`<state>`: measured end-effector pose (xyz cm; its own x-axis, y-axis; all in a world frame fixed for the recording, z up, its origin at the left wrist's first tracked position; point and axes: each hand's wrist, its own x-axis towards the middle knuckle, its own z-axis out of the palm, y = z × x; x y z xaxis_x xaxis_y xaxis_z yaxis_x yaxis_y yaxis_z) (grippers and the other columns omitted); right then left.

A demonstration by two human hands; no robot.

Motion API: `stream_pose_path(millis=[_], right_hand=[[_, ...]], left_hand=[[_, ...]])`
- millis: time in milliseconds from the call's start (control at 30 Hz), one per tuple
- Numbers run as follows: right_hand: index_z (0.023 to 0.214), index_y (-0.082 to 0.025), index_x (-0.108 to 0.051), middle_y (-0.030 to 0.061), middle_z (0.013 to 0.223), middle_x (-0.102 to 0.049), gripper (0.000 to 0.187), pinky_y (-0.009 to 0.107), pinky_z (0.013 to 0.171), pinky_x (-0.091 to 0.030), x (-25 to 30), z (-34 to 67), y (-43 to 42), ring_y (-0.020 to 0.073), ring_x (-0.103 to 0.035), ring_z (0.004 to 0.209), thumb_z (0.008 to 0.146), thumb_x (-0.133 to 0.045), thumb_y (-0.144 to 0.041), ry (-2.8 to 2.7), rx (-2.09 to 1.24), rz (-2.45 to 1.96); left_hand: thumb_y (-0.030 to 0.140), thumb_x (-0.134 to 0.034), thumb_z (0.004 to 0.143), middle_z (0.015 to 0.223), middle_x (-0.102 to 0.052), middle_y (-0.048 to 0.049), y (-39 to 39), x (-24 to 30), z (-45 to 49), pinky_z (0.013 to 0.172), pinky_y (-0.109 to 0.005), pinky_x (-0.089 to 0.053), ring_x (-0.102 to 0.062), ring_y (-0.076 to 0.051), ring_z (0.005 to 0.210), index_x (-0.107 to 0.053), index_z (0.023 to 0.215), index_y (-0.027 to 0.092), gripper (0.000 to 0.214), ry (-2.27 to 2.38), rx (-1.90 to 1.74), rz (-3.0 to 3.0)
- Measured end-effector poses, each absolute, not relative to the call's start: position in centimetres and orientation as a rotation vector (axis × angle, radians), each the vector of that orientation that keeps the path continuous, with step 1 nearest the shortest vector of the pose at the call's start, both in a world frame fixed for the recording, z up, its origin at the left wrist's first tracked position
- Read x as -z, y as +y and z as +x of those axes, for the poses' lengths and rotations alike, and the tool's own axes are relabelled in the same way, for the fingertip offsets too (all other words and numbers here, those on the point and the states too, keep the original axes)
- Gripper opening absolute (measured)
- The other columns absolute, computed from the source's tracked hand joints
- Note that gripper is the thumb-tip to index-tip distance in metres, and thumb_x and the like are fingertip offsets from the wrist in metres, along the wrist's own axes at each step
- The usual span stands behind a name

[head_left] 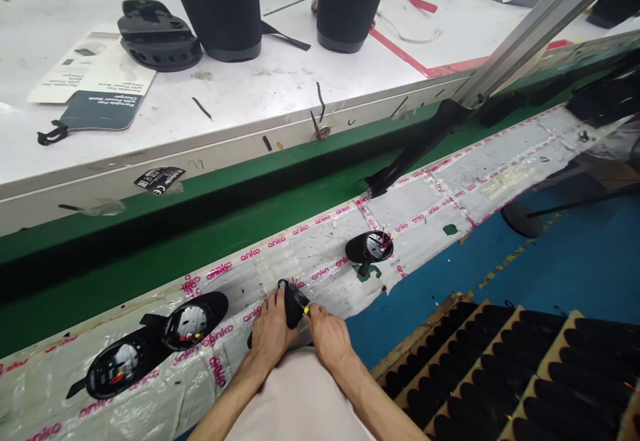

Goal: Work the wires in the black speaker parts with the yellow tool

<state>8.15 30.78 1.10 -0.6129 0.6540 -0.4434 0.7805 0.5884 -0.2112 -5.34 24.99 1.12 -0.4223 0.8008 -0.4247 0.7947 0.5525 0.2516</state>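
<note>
Both of my hands meet at the near edge of a taped-over bench ledge (450,181). My left hand (270,331) wraps its fingers round a small black part (293,304) with a yellow-green tip. My right hand (327,334) pinches the same part from the right side. Two black round fan bases (187,324) (117,364) with silver inner discs lie to the left on the ledge. Another black base (370,246) with thin red wires sits further right.
A green conveyor strip (200,228) runs behind the ledge. Beyond it, a white table (250,88) carries two tall dark cylinders (220,8), a black housing (157,34) and printed cards (100,84). Trays of stacked black parts (500,368) fill the lower right.
</note>
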Motion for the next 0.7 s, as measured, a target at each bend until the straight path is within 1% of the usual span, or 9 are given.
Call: stream_pose_path(millis=[200, 367, 467, 600, 700], right_hand=[[0.11, -0.017, -0.057, 0.0097, 0.091, -0.073, 0.021, 0.027, 0.068, -0.054, -1.4, 8.3, 31.3, 0.022, -0.075, 0.081, 0.105, -0.04, -0.028, 2.489, 0.592, 1.116], [0.121, -0.013, -0.057, 0.0128, 0.093, -0.074, 0.027, 0.03, 0.071, -0.057, -1.9, 7.5, 31.7, 0.0235, -0.075, 0.084, 0.105, -0.037, -0.021, 2.458, 0.608, 1.084], [0.121, -0.011, -0.059, 0.015, 0.092, -0.075, 0.026, 0.03, 0.069, -0.057, -2.0, 6.4, 32.1, 0.0241, -0.075, 0.084, 0.102, -0.042, -0.017, 2.415, 0.608, 1.073], [0.114, -0.01, -0.063, 0.015, 0.085, -0.076, 0.021, 0.027, 0.063, -0.057, -2.0, 6.0, 32.6, 0.0245, -0.076, 0.077, 0.099, -0.049, -0.016, 2.359, 0.626, 1.061], [0.119, -0.011, -0.062, 0.0143, 0.088, -0.077, 0.024, 0.028, 0.065, -0.057, -2.0, 6.6, 32.4, 0.0251, -0.076, 0.08, 0.101, -0.047, -0.018, 2.362, 0.636, 1.071]], left_hand=[[0.029, -0.065, 0.078, 0.135, -0.057, -0.0177, 24.8, -0.6, -5.3, 0.09, -0.04, -0.052, -0.06, -0.033, 0.119, -0.031, 0.15, 0.011, 0.081, 2.302, -0.01, 1.321], [0.037, -0.065, 0.081, 0.133, -0.058, -0.0165, 24.8, -0.2, -5.6, 0.089, -0.038, -0.053, -0.062, -0.031, 0.117, -0.033, 0.149, 0.013, 0.079, 2.315, -0.041, 1.338], [0.035, -0.064, 0.082, 0.134, -0.058, -0.0172, 25.0, -0.1, -5.6, 0.088, -0.039, -0.053, -0.062, -0.031, 0.116, -0.034, 0.148, 0.013, 0.077, 2.308, -0.032, 1.323], [0.031, -0.064, 0.081, 0.137, -0.055, -0.0188, 24.9, -0.1, -5.3, 0.09, -0.041, -0.053, -0.058, -0.033, 0.12, -0.031, 0.15, 0.011, 0.079, 2.301, -0.004, 1.311], [0.026, -0.064, 0.079, 0.139, -0.054, -0.018, 24.7, 0.0, -5.3, 0.092, -0.041, -0.052, -0.056, -0.033, 0.122, -0.03, 0.15, 0.011, 0.08, 2.292, -0.006, 1.333]])
